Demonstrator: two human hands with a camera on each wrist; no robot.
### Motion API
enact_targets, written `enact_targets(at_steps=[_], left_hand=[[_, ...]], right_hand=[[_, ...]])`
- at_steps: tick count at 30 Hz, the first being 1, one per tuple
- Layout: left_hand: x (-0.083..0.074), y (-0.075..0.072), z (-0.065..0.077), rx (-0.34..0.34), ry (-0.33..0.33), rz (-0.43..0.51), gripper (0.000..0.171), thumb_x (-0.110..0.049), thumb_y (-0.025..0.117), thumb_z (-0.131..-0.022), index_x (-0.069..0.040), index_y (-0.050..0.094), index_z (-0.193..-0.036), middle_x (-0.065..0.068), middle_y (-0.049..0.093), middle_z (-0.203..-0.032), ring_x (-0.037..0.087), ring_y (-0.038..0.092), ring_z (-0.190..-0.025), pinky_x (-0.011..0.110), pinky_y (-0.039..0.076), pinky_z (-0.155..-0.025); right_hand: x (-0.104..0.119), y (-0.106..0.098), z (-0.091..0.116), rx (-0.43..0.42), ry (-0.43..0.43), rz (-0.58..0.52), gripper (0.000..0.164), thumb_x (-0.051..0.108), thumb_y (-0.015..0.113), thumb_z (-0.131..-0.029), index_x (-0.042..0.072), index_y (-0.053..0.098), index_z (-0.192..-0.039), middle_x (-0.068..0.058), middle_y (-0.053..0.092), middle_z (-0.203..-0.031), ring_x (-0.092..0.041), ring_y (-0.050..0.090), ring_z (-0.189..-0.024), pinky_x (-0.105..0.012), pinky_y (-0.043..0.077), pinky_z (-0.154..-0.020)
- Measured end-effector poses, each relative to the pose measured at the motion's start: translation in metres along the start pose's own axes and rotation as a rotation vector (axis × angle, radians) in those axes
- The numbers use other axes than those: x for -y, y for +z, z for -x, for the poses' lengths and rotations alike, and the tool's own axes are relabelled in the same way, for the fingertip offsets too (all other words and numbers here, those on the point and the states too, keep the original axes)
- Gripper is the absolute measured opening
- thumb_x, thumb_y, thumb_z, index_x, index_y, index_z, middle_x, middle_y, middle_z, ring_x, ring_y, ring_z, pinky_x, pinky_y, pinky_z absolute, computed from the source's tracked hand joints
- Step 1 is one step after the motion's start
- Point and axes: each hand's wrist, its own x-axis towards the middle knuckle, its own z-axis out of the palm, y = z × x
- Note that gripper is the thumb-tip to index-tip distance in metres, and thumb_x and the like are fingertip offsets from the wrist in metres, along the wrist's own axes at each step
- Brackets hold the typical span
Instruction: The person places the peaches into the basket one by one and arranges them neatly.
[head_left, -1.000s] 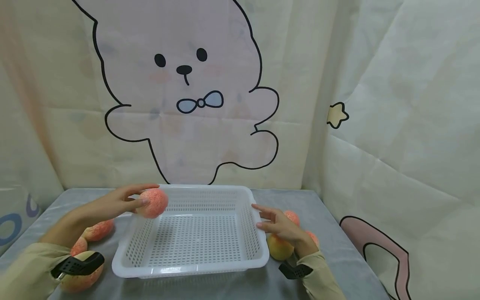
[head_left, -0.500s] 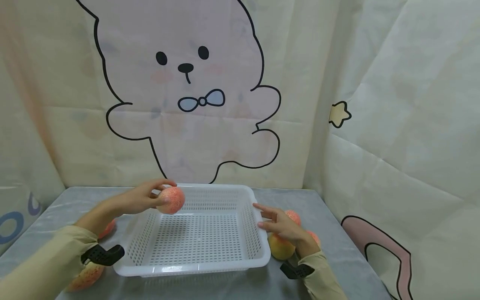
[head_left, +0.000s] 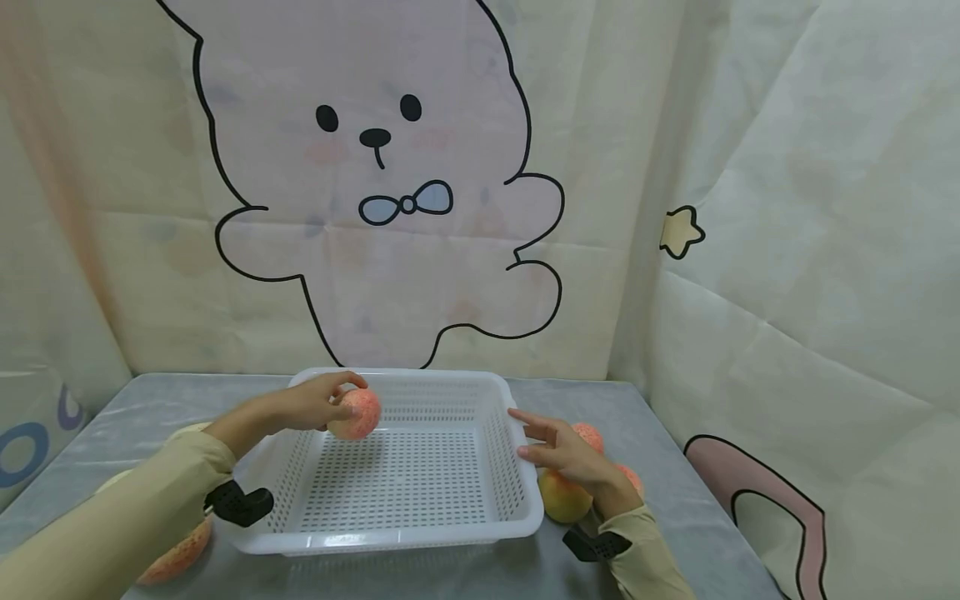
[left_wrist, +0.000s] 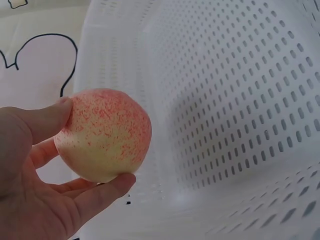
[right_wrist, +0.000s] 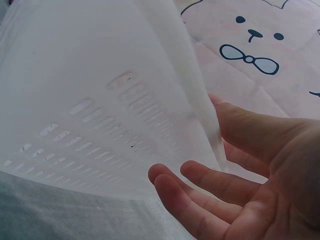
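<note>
A pink and yellow peach is held in my left hand, over the left part of a white plastic basket. In the left wrist view, thumb and fingers grip the peach from its sides, with the perforated basket floor beyond. My right hand is at the basket's right rim, fingertips touching it. The right wrist view shows the thumb at the basket edge and other fingers loosely bent beside the outer wall. No fruit shows inside the basket.
To the right, partly behind my right hand, are a yellowish fruit and two pinkish ones. At left, my sleeve covers most of several fruits, including a reddish one. Grey cloth covers the table; printed curtains surround it.
My left hand has carried the peach rightward from the basket's left rim to over its inside, dipping slightly lately. My right hand stays at the right rim.
</note>
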Motion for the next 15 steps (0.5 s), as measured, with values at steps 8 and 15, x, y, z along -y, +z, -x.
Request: enact_targets(at_steps=[8, 15], left_hand=[[0.004, 0.009, -0.009, -0.044, -0.122, 0.052, 0.050, -0.015, 0.062, -0.097, 0.001, 0.043, -0.141, 0.018, 0.059, -0.103, 0.020, 0.057, -0.079, 0.033, 0.052, -0.065], [0.011, 0.020, -0.016, -0.078, -0.218, 0.050, 0.049, -0.015, 0.063, -0.099, 0.000, 0.042, -0.141, 0.028, 0.050, -0.133, 0.029, 0.059, -0.098, 0.046, 0.062, -0.074]], right_hand=[[-0.001, 0.000, 0.000, 0.002, 0.004, -0.002, 0.069, 0.010, 0.059, -0.102, 0.003, 0.023, -0.160, -0.034, 0.045, -0.150, -0.023, 0.066, -0.119, -0.036, 0.059, -0.094], [-0.001, 0.000, -0.001, 0.006, -0.009, -0.007, 0.069, 0.009, 0.058, -0.102, 0.003, 0.023, -0.160, -0.035, 0.044, -0.150, -0.025, 0.067, -0.119, -0.037, 0.059, -0.094]])
